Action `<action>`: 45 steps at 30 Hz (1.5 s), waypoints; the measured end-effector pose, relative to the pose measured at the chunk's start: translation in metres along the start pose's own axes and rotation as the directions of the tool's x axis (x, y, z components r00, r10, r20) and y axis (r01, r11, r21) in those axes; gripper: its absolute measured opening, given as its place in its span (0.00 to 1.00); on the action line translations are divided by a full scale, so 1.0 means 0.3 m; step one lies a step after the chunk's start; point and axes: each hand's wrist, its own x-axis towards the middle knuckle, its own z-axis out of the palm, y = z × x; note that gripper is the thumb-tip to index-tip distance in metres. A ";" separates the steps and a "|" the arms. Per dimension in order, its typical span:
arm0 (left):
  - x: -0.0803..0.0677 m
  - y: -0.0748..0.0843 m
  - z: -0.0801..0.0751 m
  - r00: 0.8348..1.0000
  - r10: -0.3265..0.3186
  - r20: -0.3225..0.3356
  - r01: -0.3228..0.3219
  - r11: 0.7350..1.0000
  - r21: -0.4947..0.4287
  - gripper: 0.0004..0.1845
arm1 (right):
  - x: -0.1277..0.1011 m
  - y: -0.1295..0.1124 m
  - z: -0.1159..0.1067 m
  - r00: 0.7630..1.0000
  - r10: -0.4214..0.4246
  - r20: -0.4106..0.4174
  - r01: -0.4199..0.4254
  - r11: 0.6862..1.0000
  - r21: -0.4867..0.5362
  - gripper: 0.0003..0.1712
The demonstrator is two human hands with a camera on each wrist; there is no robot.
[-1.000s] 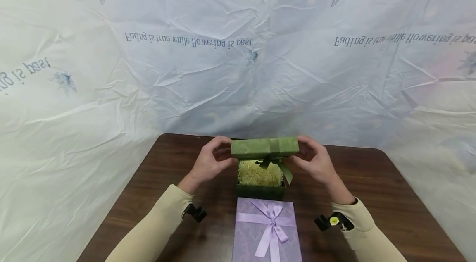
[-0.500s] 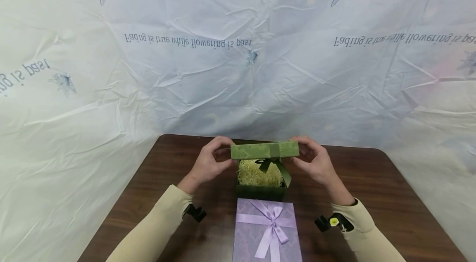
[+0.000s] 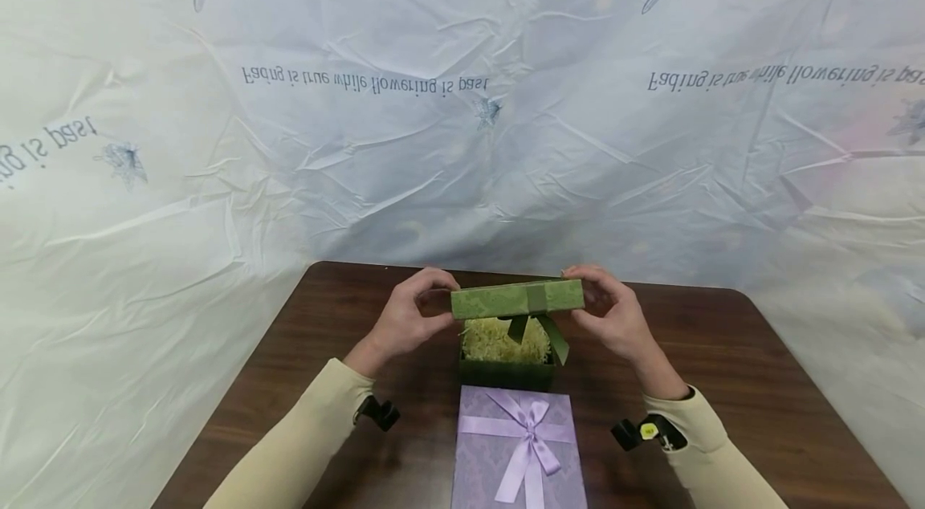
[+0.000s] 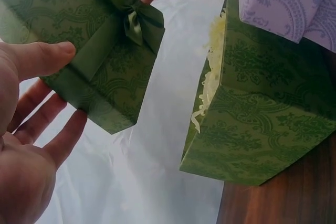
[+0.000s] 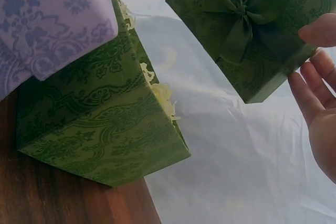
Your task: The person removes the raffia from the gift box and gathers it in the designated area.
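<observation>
A green patterned lid (image 3: 516, 298) with a dark green ribbon bow (image 4: 134, 19) hangs above an open green box (image 3: 507, 371) on the brown table (image 3: 723, 364). The box holds pale shredded paper (image 3: 503, 340). My left hand (image 3: 409, 315) grips the lid's left end, thumb on top (image 4: 44, 56). My right hand (image 3: 609, 312) grips its right end (image 5: 315, 61). The lid's bow side faces down towards the box, seen in both wrist views (image 5: 239, 17).
A lilac gift box (image 3: 518, 449) with a lilac ribbon bow lies just in front of the green box, touching it. A crinkled white printed sheet (image 3: 462, 107) forms the backdrop behind and beside the table. Bare tabletop lies left and right of the boxes.
The lid has come down a little towards the open box and tilted slightly, its right end higher. Both hands stayed on its ends.
</observation>
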 end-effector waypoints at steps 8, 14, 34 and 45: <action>0.013 0.093 -0.015 0.998 0.055 0.013 -0.055 0.998 0.026 0.18 | -0.003 0.006 0.000 1.000 0.000 0.008 0.000 1.000 -0.023 0.28; 0.014 0.110 -0.018 0.997 0.074 0.003 -0.074 0.996 0.054 0.19 | -0.001 0.006 0.001 0.999 -0.043 0.011 0.043 0.999 -0.013 0.30; 0.009 0.124 -0.017 0.979 0.202 -0.021 -0.191 0.951 0.241 0.21 | -0.014 -0.001 0.009 0.993 0.086 -0.086 -0.097 0.988 -0.124 0.24; 0.003 0.015 -0.011 0.976 0.214 -0.042 -0.198 0.952 0.234 0.21 | -0.014 -0.012 0.016 0.951 0.260 -0.170 -0.286 0.946 -0.151 0.21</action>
